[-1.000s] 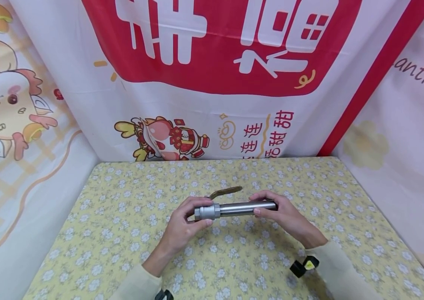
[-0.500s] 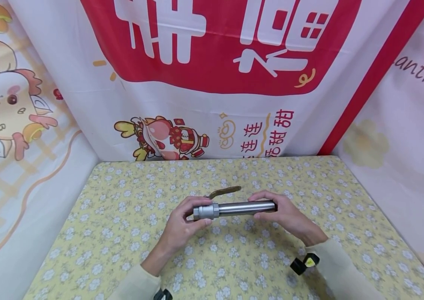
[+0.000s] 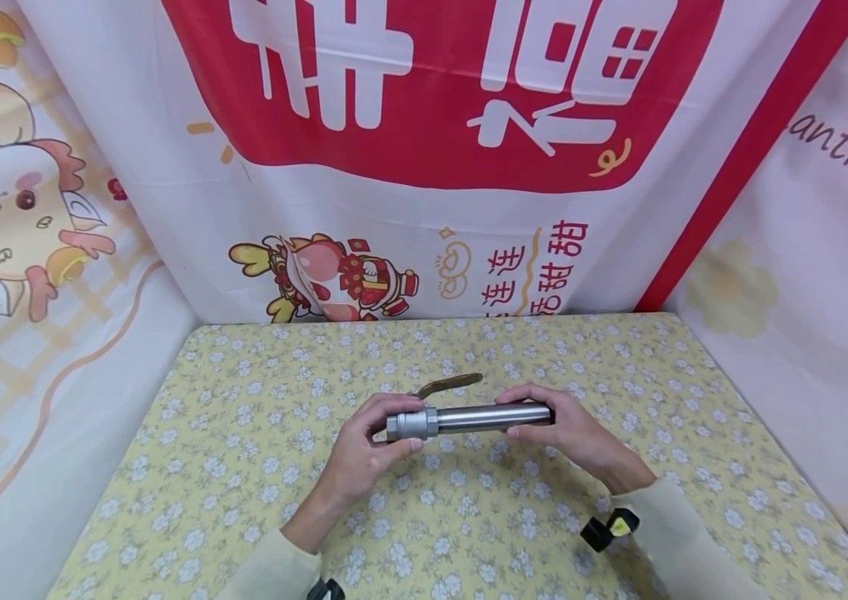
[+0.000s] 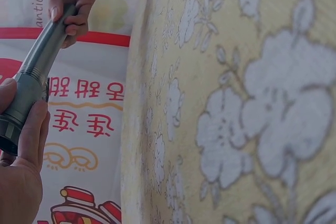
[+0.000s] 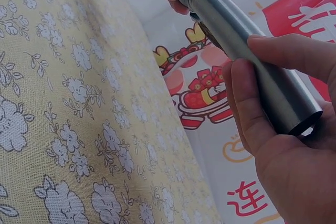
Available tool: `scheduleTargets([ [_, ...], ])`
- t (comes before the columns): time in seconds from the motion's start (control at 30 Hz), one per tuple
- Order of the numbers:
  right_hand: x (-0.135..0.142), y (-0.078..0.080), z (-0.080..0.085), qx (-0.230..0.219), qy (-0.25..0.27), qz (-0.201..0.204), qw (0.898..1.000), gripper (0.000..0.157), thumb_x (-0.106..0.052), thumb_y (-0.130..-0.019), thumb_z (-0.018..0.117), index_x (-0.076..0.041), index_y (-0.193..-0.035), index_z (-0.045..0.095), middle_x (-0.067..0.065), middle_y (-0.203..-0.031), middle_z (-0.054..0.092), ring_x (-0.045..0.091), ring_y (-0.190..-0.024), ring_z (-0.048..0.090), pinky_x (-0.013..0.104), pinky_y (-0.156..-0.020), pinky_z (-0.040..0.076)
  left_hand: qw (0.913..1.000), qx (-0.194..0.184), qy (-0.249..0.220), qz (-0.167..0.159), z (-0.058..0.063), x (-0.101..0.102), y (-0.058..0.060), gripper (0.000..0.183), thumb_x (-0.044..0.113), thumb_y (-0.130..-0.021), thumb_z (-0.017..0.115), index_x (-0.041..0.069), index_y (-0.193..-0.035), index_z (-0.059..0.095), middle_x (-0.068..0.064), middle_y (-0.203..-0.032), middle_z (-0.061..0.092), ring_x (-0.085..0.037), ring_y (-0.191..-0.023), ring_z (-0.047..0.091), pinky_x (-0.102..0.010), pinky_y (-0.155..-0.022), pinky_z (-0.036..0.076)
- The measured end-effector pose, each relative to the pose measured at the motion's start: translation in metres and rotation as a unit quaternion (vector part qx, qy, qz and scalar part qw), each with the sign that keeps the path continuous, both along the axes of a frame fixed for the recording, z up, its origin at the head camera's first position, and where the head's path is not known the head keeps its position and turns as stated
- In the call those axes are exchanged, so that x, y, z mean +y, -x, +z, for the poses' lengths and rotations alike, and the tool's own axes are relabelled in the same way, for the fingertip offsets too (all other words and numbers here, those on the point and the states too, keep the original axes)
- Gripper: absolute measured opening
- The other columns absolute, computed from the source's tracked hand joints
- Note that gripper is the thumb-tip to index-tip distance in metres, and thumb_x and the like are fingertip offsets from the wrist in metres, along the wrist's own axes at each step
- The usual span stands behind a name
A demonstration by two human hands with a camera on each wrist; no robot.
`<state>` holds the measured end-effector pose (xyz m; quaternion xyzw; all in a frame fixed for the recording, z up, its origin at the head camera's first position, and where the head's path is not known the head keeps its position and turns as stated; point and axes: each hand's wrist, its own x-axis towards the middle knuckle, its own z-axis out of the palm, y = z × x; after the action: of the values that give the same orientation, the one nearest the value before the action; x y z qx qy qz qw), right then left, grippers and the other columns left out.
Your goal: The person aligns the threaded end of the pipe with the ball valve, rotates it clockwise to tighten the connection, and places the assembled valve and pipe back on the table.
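Okay, far left first: the left hand point(image 3: 359, 452) is curled round the grey valve point(image 3: 411, 426), thumb on the near side, fingers on the far side. Beyond those fingertips a brown handle point(image 3: 457, 382) sticks out to the right, apart from the pipe along its length; its root is hidden by the fingers.

Next along, the steel pipe point(image 3: 472, 417) runs right from the valve, roughly in line with it. Left wrist view shows threads point(image 4: 32, 73) at the pipe's valve end, partly exposed. Whole piece is up off the flowered table point(image 3: 281, 375), between the hands.

Far right, the right hand point(image 3: 572, 432) grips the pipe's free end, thumb near side, fingers far side. Hands well apart, both clamped on the one piece.

Step in hand, my read: working the screw joint between valve and pipe. Tightening or loosening, can't tell. Next move probably calls for a firm left hold on the valve while the right twists and re-grips, pipe kept in line; smooth metal could slip.
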<state>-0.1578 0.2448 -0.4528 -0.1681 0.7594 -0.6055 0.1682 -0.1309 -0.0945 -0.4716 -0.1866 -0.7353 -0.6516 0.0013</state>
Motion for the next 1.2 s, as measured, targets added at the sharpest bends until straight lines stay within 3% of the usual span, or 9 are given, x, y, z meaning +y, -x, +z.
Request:
scheduleTargets([
  [0.27,0.0006,-0.0013,-0.0010,-0.008,-0.006,-0.012,1.000,0.045,-0.019,-0.102,0.079,-0.015,-0.145,0.066,0.021,-0.139,0.063,0.026,-0.110,0.068,0.041,-0.089,0.065,1.0000,-0.004,-0.003,0.001,-0.0001,0.0005,0.0001,0.047,0.010,-0.091,0.088,0.019,-0.135,0.074,-0.008,-0.147,0.062,-0.028,-0.123,0.063,-0.031,-0.098,0.061],
  [0.5,0.0000,-0.0018,-0.0011,-0.013,0.001,-0.024,1.000,0.045,-0.019,-0.101,0.081,-0.006,-0.141,0.066,0.022,-0.135,0.062,0.024,-0.104,0.068,0.041,-0.088,0.065,1.0000,0.002,-0.006,-0.002,-0.0005,0.0008,-0.0001,0.046,0.010,-0.092,0.087,0.018,-0.136,0.074,-0.009,-0.147,0.062,-0.026,-0.121,0.064,-0.032,-0.097,0.062],
  [0.67,-0.0010,-0.0026,0.0003,-0.025,0.000,-0.033,0.999,0.042,-0.022,-0.101,0.081,-0.010,-0.140,0.068,0.021,-0.136,0.063,0.023,-0.105,0.070,0.041,-0.091,0.065,1.0000,0.005,-0.005,-0.002,0.0003,0.0011,-0.0003,0.046,0.010,-0.092,0.087,0.018,-0.136,0.074,-0.008,-0.147,0.062,-0.024,-0.120,0.064,-0.031,-0.096,0.062],
  [0.97,-0.0015,-0.0016,0.0016,-0.040,0.014,-0.035,0.998,0.045,-0.022,-0.104,0.077,-0.002,-0.142,0.065,0.020,-0.134,0.065,0.023,-0.108,0.076,0.044,-0.098,0.065,0.9999,0.011,-0.005,-0.002,0.0008,0.0017,0.0001,0.047,0.009,-0.092,0.087,0.017,-0.136,0.074,-0.008,-0.147,0.063,-0.024,-0.121,0.064,-0.031,-0.097,0.062],
  [1.2,-0.0025,-0.0013,0.0023,-0.034,0.002,-0.041,0.999,0.039,-0.026,-0.105,0.076,-0.007,-0.138,0.070,0.018,-0.131,0.068,0.028,-0.107,0.075,0.049,-0.097,0.064,0.9999,0.010,-0.003,-0.002,0.0021,0.0022,0.0000,0.046,0.010,-0.093,0.087,0.018,-0.136,0.074,-0.007,-0.147,0.063,-0.025,-0.122,0.064,-0.032,-0.097,0.063],
])
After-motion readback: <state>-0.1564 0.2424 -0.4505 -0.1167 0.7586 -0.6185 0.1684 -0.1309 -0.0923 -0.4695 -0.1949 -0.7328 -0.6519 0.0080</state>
